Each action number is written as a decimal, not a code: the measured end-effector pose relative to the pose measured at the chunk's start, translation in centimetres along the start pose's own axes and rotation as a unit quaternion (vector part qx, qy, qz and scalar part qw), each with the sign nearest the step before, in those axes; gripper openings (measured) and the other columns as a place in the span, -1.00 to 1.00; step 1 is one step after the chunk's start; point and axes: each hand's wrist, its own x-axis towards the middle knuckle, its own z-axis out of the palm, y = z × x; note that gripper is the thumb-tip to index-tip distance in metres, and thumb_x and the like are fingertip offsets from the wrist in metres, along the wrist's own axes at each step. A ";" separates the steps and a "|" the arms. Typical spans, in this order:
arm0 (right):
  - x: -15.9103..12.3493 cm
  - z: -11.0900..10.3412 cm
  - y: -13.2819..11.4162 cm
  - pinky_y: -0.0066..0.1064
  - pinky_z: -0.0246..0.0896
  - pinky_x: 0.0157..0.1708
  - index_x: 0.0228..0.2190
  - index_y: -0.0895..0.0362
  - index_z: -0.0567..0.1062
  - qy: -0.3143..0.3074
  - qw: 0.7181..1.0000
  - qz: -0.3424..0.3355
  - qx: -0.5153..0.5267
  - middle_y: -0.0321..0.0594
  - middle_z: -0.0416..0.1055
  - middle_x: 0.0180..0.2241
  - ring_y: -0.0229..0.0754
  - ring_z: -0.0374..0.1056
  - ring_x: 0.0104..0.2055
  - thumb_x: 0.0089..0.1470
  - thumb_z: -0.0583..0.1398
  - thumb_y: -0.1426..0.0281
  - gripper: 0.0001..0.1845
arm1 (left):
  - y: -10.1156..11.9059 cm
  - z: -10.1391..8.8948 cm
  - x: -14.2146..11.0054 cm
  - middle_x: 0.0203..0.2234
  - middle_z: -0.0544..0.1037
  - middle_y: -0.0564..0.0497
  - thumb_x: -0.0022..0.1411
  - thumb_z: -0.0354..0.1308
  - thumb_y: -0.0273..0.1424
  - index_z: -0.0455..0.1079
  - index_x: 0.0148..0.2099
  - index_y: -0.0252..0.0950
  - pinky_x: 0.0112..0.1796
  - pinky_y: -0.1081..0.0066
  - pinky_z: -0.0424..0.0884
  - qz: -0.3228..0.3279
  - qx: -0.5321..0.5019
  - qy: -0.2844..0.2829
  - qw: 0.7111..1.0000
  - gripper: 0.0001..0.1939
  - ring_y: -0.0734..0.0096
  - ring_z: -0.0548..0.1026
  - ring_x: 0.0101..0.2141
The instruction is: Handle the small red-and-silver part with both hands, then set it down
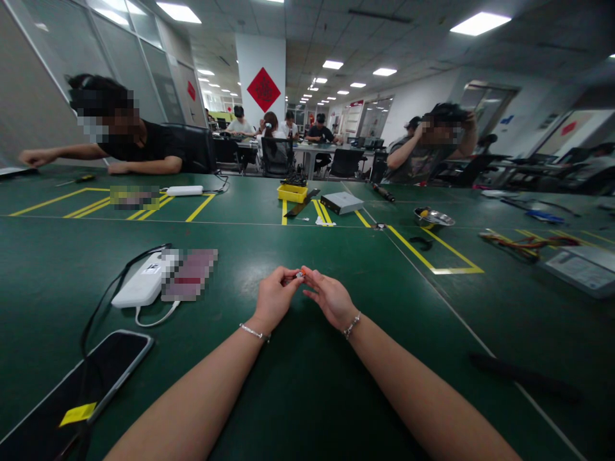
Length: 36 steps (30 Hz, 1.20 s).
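Just above the green tabletop, in the middle of the view, my two hands meet at the fingertips. Between them is a small silver-and-orange part, too small to name. My left hand pinches its silver side between thumb and fingers. Thumb and forefinger of my right hand close on the orange end, while its other fingers stay loosely stretched. Fingertips cover much of the piece.
At my left lie a white power bank with cables and a large phone. Farther off are a yellow bin, a grey box, a metal bowl and a power supply. People sit across the table.
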 end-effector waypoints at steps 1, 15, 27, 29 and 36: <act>0.0 0.0 0.1 -0.32 0.10 -0.18 -0.25 0.08 0.45 -0.001 1.000 -0.001 -0.004 -0.14 0.34 -0.12 -0.13 0.17 -0.03 -0.11 0.14 0.22 -0.66 | 0.0 0.0 0.0 -0.50 0.48 0.07 0.00 0.09 -0.32 0.36 -0.35 -0.30 -0.42 0.51 0.30 -0.004 -0.005 0.000 1.000 -0.83 0.53 0.40 -0.49; 0.6 -0.1 0.2 -0.35 0.17 -0.24 -0.28 0.13 0.46 0.054 0.984 -0.064 -0.158 -0.18 0.44 -0.29 -0.19 0.32 -0.24 -0.21 0.20 0.29 -0.64 | -0.6 0.5 0.0 -0.52 0.46 0.10 -0.01 0.12 -0.32 0.28 -0.33 -0.27 -0.42 0.49 0.31 0.011 0.023 -0.064 0.998 -0.82 0.51 0.42 -0.47; -0.4 -15.5 -8.5 -0.21 0.05 -0.22 -0.37 0.17 0.43 0.419 0.769 -0.062 -0.479 -0.04 0.38 -0.30 -0.03 0.22 -0.18 -0.14 0.06 0.39 -0.75 | -2.7 0.1 1.1 -0.22 0.43 -0.05 0.01 0.05 -0.36 0.24 -0.17 -0.28 -0.14 0.30 0.24 -0.034 0.143 -0.084 0.986 -0.72 0.29 0.34 -0.15; -1.2 -18.4 -8.7 -0.23 0.08 -0.25 -0.33 0.15 0.44 0.478 0.699 0.002 -0.533 -0.05 0.38 -0.29 -0.03 0.24 -0.20 -0.12 0.03 0.37 -0.72 | -2.7 0.1 1.2 -0.21 0.42 -0.06 0.02 0.03 -0.36 0.26 -0.17 -0.28 -0.14 0.30 0.24 -0.037 0.148 -0.088 0.984 -0.73 0.28 0.34 -0.15; -1.5 -21.0 -7.8 -0.18 0.14 -0.34 -0.28 0.04 0.47 0.503 0.609 0.103 -0.604 -0.02 0.38 -0.26 0.10 0.22 -0.18 -0.11 0.01 0.29 -0.65 | -2.9 0.0 1.3 -0.23 0.43 -0.10 0.02 0.03 -0.36 0.28 -0.16 -0.30 -0.16 0.31 0.25 -0.040 0.184 -0.092 0.978 -0.71 0.28 0.37 -0.18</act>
